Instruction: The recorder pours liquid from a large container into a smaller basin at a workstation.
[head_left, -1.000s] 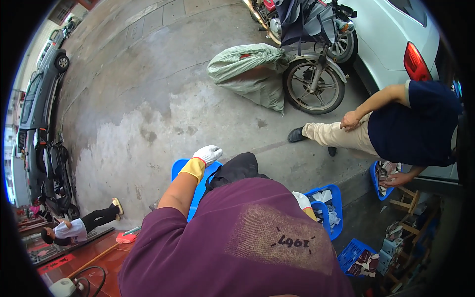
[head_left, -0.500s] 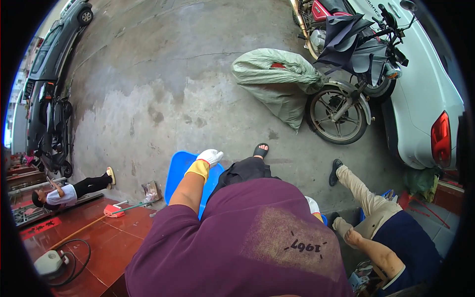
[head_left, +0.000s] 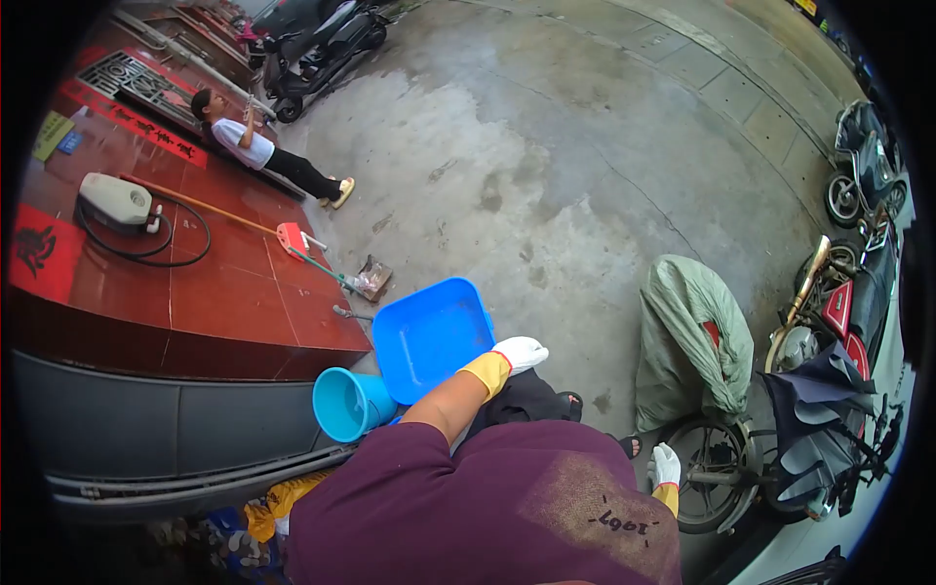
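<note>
My left hand, in a white glove with a yellow cuff, hangs over my dark trousers. Its fingers look loosely bent, with nothing visible in them. Beside that forearm, on the left, a blue rectangular tub stands on the ground with nothing visible inside. Against the tub's near-left side is a turquoise round bucket. My right hand, gloved the same way, is at my right side with its fingers extended and no object showing. Behind it in the picture is the front wheel of a parked motorcycle.
A large green woven sack stands ahead on the right, beside the red motorcycle. A red tiled ledge on the left bears a grey-white sprayer tank and a broom. A person stands at the far left.
My view has turned left. The blue tub shows more fully, and the turquoise bucket and my right hand have come into sight. The bent-over person on the right has left the picture.
</note>
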A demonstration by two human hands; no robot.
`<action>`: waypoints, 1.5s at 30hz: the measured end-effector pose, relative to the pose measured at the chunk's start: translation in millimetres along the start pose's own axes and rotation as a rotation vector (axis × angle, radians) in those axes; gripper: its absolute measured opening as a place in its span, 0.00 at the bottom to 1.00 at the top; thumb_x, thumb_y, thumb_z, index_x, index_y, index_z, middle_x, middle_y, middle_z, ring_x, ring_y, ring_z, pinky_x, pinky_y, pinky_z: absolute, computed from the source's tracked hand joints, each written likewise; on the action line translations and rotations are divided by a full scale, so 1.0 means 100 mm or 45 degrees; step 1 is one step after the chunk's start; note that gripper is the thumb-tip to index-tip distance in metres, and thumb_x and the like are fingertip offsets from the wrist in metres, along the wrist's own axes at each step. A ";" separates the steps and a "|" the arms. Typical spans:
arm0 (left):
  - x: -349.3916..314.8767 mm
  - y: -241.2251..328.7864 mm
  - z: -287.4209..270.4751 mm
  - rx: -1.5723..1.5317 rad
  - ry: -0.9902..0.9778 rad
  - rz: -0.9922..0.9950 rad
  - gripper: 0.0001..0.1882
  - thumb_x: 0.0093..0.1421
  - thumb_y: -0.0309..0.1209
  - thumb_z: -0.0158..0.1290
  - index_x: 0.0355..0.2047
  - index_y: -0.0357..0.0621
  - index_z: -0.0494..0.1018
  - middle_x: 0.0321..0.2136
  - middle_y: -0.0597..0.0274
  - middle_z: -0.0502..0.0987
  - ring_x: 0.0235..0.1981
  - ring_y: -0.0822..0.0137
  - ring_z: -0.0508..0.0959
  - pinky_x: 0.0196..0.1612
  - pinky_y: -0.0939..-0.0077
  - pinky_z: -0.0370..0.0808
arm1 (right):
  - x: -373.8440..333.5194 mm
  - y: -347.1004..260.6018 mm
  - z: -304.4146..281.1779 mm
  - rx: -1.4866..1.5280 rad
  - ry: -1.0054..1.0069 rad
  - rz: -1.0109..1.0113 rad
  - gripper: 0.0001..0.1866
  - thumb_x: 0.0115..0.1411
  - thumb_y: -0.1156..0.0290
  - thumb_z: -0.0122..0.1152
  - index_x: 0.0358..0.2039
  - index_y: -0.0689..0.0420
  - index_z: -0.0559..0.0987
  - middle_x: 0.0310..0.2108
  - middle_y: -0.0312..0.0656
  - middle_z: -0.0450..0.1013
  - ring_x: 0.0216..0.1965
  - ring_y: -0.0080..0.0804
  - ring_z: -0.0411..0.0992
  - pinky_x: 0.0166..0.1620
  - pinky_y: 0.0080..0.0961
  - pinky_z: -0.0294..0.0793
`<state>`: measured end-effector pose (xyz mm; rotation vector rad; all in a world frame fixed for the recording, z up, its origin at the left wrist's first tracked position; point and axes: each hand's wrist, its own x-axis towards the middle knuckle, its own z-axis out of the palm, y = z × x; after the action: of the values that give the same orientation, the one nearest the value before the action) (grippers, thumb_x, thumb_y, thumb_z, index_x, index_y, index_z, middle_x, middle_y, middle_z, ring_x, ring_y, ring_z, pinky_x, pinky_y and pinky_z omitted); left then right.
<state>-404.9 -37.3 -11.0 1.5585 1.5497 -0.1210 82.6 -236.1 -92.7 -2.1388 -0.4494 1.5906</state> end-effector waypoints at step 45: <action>2.65 3.86 4.02 -2.056 -0.653 -0.740 0.47 0.58 0.65 0.58 0.66 0.43 0.63 0.60 0.41 0.71 0.57 0.44 0.75 0.49 0.48 0.78 | 0.02 1.22 -1.58 -0.033 -0.020 0.175 0.26 0.66 0.66 0.60 0.61 0.66 0.73 0.61 0.52 0.72 0.63 0.38 0.70 0.67 0.29 0.64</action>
<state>176.3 -16.9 -216.1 -0.1980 1.0207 0.3263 234.3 -362.9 -119.2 -2.2202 -0.3358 1.6851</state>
